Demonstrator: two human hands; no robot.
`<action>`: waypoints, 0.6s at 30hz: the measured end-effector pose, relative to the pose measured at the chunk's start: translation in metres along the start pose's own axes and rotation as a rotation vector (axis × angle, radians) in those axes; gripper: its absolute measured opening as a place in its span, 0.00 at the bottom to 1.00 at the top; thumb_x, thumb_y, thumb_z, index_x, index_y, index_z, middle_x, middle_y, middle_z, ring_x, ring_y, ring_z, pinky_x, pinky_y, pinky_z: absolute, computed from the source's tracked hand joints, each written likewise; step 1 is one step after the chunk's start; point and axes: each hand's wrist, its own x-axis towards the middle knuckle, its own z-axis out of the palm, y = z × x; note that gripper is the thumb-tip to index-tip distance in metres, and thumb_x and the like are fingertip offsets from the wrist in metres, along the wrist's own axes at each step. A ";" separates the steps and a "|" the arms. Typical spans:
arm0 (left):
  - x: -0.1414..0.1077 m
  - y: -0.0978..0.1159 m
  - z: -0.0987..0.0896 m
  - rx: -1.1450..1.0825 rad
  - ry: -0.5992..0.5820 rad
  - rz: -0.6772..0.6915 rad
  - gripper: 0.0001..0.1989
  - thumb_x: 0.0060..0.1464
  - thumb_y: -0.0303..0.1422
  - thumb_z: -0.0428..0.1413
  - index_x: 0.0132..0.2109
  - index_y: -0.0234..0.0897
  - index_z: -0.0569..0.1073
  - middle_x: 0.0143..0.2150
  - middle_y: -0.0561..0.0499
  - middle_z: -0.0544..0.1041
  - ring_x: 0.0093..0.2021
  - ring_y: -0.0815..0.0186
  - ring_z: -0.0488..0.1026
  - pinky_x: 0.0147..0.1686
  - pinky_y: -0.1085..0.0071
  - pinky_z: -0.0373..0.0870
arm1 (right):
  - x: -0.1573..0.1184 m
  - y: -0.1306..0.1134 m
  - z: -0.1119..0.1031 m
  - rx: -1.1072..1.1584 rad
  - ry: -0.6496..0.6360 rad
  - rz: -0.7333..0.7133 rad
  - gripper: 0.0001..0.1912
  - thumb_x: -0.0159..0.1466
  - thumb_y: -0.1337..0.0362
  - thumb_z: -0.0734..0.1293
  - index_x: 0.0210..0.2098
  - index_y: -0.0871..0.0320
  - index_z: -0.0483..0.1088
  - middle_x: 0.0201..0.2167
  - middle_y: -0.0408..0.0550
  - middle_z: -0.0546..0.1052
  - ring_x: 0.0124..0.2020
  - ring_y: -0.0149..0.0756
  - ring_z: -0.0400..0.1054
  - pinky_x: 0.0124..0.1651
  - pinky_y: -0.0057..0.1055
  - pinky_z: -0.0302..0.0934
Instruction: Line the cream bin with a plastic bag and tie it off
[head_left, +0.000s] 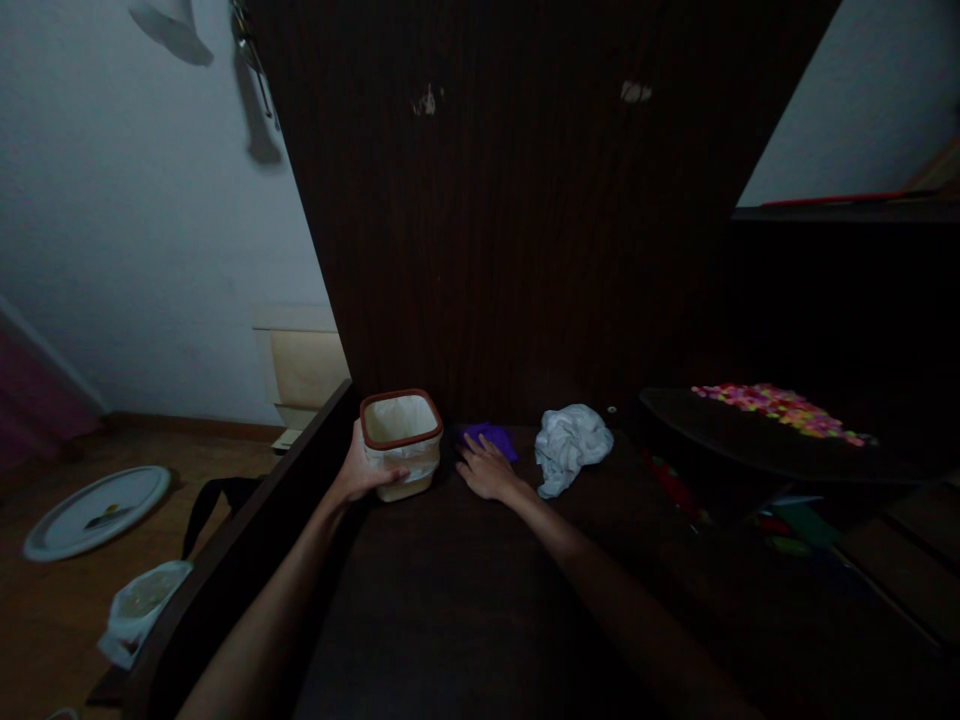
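Note:
My left hand [365, 468] grips a small trash bin [409, 488] from its left side, the thumb across its front. The bin is square and cream, lined with a pale bag, and has a brown rim. My right hand [489, 470] lies palm down with fingers spread, partly over a purple cloth [495, 436] on the dark wooden surface. Part of the cloth is hidden under the fingers. To the right of that hand sits a crumpled whitish cloth or bag [571, 446], apart from it.
A dark wooden panel [495, 250] rises behind the surface, and a low side board [247, 560] runs along the left. At right, a dark shelf [675, 410] bears many small colourful pieces [780, 408]. On the floor are a white oval lid [60, 525] and a white bag [142, 605].

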 end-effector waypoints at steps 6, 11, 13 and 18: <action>0.015 -0.005 -0.003 0.005 -0.076 -0.030 0.63 0.21 0.49 0.77 0.64 0.36 0.58 0.64 0.32 0.69 0.67 0.36 0.65 0.67 0.40 0.60 | -0.013 0.003 -0.005 -0.025 0.053 0.054 0.34 0.72 0.56 0.57 0.74 0.62 0.52 0.77 0.56 0.43 0.77 0.54 0.33 0.75 0.49 0.37; 0.024 -0.006 -0.005 -0.003 -0.144 -0.079 0.58 0.24 0.47 0.77 0.62 0.34 0.63 0.62 0.31 0.72 0.66 0.35 0.67 0.65 0.41 0.63 | -0.016 0.007 -0.005 -0.036 0.060 0.155 0.38 0.72 0.54 0.57 0.74 0.72 0.48 0.76 0.64 0.44 0.77 0.58 0.33 0.75 0.49 0.36; 0.027 -0.008 -0.006 -0.010 -0.155 -0.090 0.57 0.25 0.48 0.77 0.62 0.34 0.65 0.59 0.33 0.75 0.64 0.35 0.69 0.64 0.42 0.66 | -0.015 0.008 -0.003 -0.039 0.043 0.156 0.38 0.72 0.53 0.56 0.73 0.72 0.50 0.75 0.64 0.47 0.77 0.58 0.34 0.75 0.48 0.36; 0.032 -0.015 -0.009 0.009 -0.105 -0.080 0.58 0.27 0.49 0.76 0.65 0.34 0.63 0.61 0.33 0.74 0.64 0.35 0.69 0.63 0.42 0.67 | -0.008 0.004 0.000 -0.048 0.034 0.133 0.38 0.72 0.53 0.55 0.73 0.72 0.49 0.76 0.63 0.45 0.77 0.58 0.31 0.75 0.48 0.34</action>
